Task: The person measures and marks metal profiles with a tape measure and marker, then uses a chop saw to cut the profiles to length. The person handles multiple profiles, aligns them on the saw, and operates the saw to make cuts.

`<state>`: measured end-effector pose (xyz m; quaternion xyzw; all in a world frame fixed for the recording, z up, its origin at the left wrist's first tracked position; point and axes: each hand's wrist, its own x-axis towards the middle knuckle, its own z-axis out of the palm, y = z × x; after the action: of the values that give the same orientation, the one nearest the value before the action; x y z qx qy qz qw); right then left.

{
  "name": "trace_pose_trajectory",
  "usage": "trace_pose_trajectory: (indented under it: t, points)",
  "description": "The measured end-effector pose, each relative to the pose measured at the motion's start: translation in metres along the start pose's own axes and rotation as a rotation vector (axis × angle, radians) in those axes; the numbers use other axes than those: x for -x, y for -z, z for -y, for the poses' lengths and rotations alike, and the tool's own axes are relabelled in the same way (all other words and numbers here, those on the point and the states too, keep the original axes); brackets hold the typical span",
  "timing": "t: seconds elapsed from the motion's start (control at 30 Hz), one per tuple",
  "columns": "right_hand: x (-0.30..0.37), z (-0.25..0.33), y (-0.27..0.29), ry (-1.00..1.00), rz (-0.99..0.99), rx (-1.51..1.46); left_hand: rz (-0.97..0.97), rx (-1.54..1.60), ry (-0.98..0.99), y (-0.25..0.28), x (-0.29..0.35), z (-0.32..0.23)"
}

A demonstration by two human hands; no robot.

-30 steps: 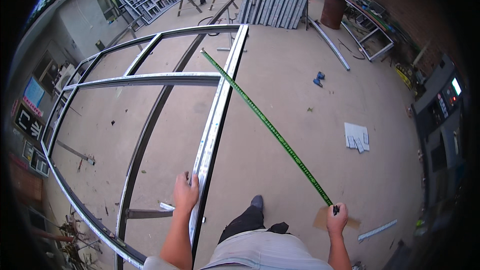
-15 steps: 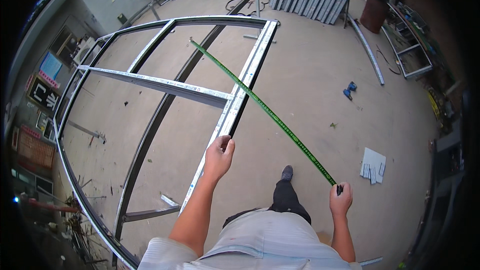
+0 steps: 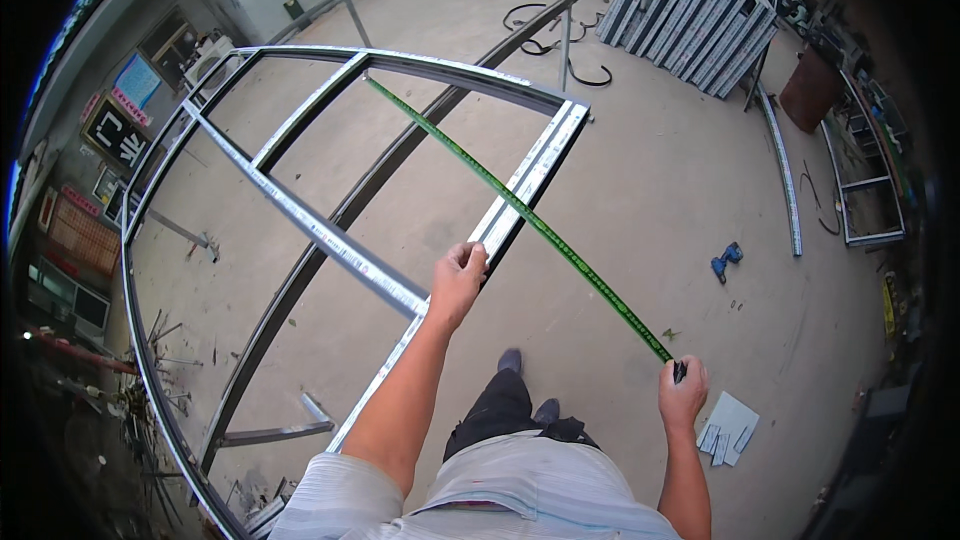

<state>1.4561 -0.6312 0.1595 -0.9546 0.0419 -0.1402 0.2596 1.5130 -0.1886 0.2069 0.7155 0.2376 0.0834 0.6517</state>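
A large frame point(image 3: 546, 152) of pale metal-look profiles with crossbars and a curved far side lies raised to my left. My left hand point(image 3: 456, 285) is closed around its near right rail, just past the joint with a crossbar point(image 3: 325, 232). In my right hand point(image 3: 683, 396), to the right of the frame, is the dark case of a tape measure. Its green blade point(image 3: 583, 267) stretches diagonally over the rail toward another far crossbar. The blade's free end is close to that crossbar; I cannot tell whether it touches.
Dark support beams point(image 3: 385, 165) run beneath the frame. On the floor at right lie a blue cordless drill point(image 3: 727, 262) and white sheet pieces point(image 3: 733, 424). Stacked profiles point(image 3: 690, 15) stand at the back, near a rusty drum point(image 3: 812, 95). A long profile point(image 3: 783, 175) lies farther right.
My left hand has slid forward along the rail, past the crossbar joint. The right hand still holds the tape, and the blade's end is now near the far crossbar. I have stepped forward.
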Motion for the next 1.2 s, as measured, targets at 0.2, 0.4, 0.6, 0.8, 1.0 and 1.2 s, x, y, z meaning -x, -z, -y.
trace_pose_trajectory:
  t: [0.2, 0.4, 0.6, 0.8, 1.0, 1.2]
  points:
    - [-0.111, 0.037, -0.043, -0.025, 0.006, 0.042, 0.019, 0.158, 0.054, -0.055, -0.155, 0.001]
    - [-0.237, 0.084, -0.108, 0.012, 0.026, 0.109, 0.028, 0.472, 0.134, -0.105, -0.305, -0.004]
    - [-0.345, 0.15, -0.174, 0.113, 0.058, 0.132, 0.004, 0.605, 0.108, -0.114, -0.425, -0.018]
    - [-0.414, 0.192, -0.229, 0.214, 0.08, 0.117, -0.084, 0.758, 0.02, -0.109, -0.507, -0.013]
    - [-0.451, 0.216, -0.259, 0.303, 0.077, 0.126, -0.162, 0.865, 0.02, -0.1, -0.554, -0.007]
    - [-0.462, 0.221, -0.265, 0.248, 0.094, 0.155, -0.206, 0.899, 0.032, -0.094, -0.573, -0.003]
